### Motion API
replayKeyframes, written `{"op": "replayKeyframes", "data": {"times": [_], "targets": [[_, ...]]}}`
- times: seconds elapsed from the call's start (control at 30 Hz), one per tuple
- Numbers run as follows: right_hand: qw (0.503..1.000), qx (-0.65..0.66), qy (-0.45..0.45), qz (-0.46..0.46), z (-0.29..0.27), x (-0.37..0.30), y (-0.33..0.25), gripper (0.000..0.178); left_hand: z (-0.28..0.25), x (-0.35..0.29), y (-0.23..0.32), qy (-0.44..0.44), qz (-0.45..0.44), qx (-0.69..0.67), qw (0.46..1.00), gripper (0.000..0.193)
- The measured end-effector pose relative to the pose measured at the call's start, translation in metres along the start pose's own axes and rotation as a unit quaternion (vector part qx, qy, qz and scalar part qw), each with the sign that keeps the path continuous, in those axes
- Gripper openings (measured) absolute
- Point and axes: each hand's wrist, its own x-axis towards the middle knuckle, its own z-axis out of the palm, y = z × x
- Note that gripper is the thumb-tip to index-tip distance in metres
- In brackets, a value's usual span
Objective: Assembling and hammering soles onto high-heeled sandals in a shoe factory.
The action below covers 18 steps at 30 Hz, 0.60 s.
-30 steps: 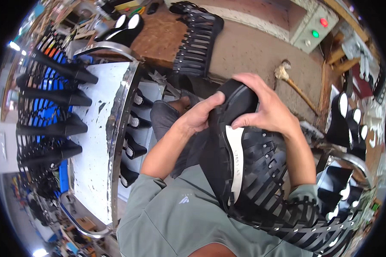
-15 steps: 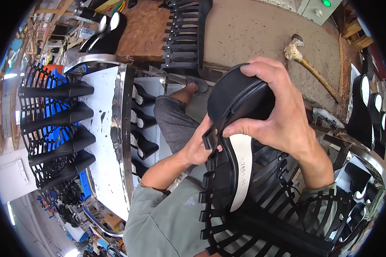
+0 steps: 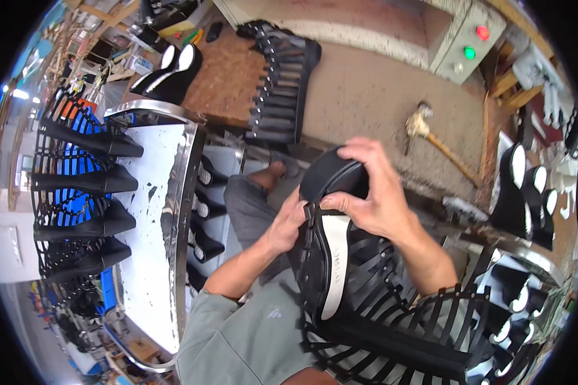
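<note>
Both my hands hold a black strappy shoe (image 3: 324, 176) in front of my chest, its rounded end up. My right hand (image 3: 385, 199) grips that end from the right, fingers over the top and thumb pressed near the upper edge of the pale insole (image 3: 335, 269). From the left, my left hand (image 3: 286, 224) closes round the side just below the rounded end; some of its fingers are hidden behind the shoe. Studded straps run down the shoe's left edge, and a long black strap panel (image 3: 398, 346) spreads over my lap to the lower right.
Across the bench (image 3: 359, 96) lie another strappy black upper (image 3: 289, 83) and a hammer (image 3: 440, 138). Black wedge soles stand at far left (image 3: 183, 74) and right (image 3: 514, 183). Several strappy shoes overhang a white-topped rack (image 3: 148, 237). A control box (image 3: 462, 48) has coloured buttons.
My view has tilted up, showing more of the bench's far side and the control box. The shoe and both hands sit slightly lower and farther left in view; both grips look unchanged.
</note>
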Motion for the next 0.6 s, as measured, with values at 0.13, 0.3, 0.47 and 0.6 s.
{"op": "replayKeyframes", "data": {"times": [0.13, 0.3, 0.47, 0.6], "targets": [[0.996, 0.059, -0.062, 0.031, 0.027, -0.003, 0.019, 0.057, -0.025, -0.005, -0.016, -0.013, 0.007, -0.004, 1.000, 0.074], [0.971, 0.127, -0.191, 0.064, 0.057, 0.017, 0.007, 0.055, -0.058, -0.021, -0.045, 0.048, -0.042, -0.217, 0.974, 0.065], [0.942, 0.226, -0.215, 0.128, 0.097, 0.076, 0.015, 0.043, -0.074, -0.065, -0.062, 0.162, -0.008, -0.339, 0.927, 0.057], [0.942, 0.220, -0.228, 0.112, 0.134, 0.136, 0.030, 0.034, -0.103, -0.088, -0.084, 0.287, -0.043, -0.410, 0.865, 0.052]]}}
